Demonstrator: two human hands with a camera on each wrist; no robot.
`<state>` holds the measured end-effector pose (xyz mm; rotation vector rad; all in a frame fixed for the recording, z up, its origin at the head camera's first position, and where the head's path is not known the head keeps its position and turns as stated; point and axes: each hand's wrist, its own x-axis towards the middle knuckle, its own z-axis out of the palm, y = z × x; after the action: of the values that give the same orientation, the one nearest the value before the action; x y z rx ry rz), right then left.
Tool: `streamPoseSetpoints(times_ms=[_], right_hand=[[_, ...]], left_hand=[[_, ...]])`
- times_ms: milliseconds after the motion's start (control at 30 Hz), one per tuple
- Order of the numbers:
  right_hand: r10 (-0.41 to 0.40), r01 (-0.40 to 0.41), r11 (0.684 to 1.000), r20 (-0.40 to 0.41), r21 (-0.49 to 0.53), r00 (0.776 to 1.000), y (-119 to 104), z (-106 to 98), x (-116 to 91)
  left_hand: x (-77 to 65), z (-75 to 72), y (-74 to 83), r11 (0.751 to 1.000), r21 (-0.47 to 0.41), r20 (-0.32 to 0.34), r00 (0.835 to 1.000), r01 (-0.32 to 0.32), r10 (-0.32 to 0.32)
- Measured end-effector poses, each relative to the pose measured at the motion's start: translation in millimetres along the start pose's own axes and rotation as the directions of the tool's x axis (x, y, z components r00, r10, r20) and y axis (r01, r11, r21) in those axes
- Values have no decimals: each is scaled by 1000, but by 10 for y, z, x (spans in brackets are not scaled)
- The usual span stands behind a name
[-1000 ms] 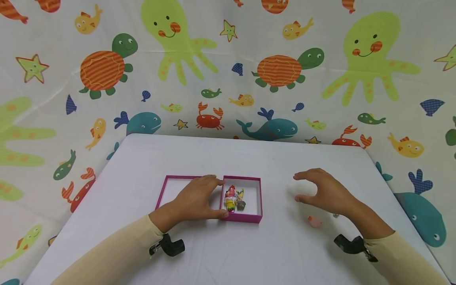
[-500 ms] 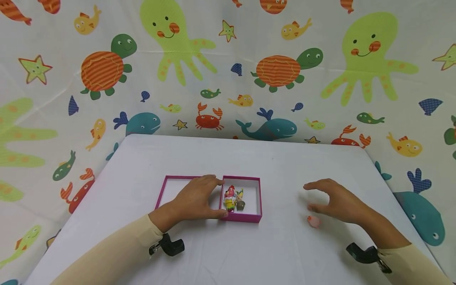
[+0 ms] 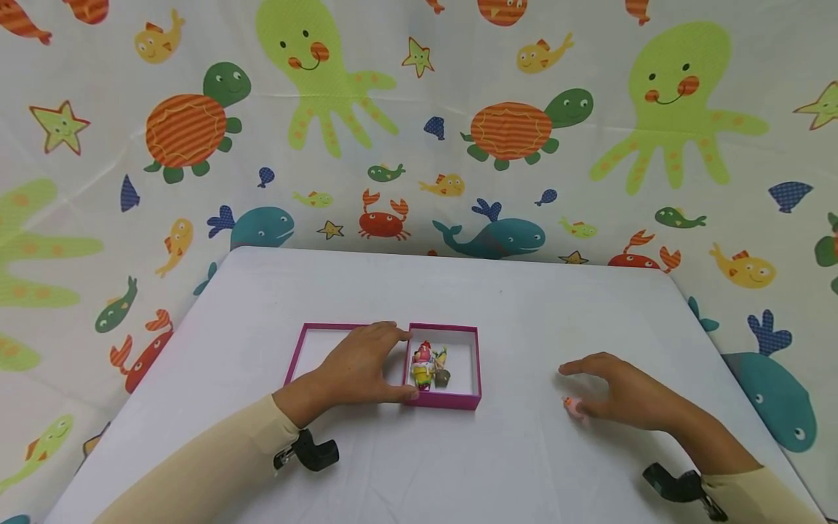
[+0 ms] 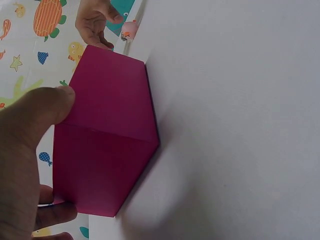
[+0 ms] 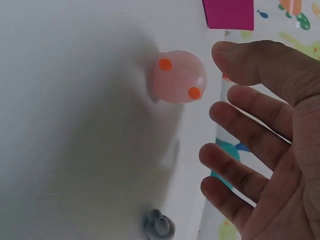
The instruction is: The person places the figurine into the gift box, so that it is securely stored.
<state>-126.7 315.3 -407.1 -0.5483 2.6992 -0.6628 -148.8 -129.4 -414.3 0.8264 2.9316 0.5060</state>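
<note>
Clasped a magenta box (image 3: 445, 402), hovered by a pink toy (image 5: 180, 77)

Gripped the box's left side between thumb and fingers of the left hand (image 3: 343, 367) on a white bench (image 3: 425, 291). Held the right hand (image 3: 622, 397) with thumb and fingers spread apart, just beside the pink toy resting on the bench, well to the right of the box. Showed a gap between thumb and toy in the right wrist view. Captured two figurines (image 3: 423, 366) inside the box and a magenta-rimmed tray (image 3: 337, 326) partly hidden by the left hand.
</note>
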Motion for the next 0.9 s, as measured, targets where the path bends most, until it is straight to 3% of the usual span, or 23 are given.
streamPoseSetpoints(times_ms=[433,900], right_hand=[[-33,31,999,72,32,997,15,99,-35],[-50,49,999,67,23,996,35,100,-34]], left_hand=[[8,11,-12,1000,1,4,1000,-7,7],[8,-5,-4,1000,-14,21,1000,14,-13]])
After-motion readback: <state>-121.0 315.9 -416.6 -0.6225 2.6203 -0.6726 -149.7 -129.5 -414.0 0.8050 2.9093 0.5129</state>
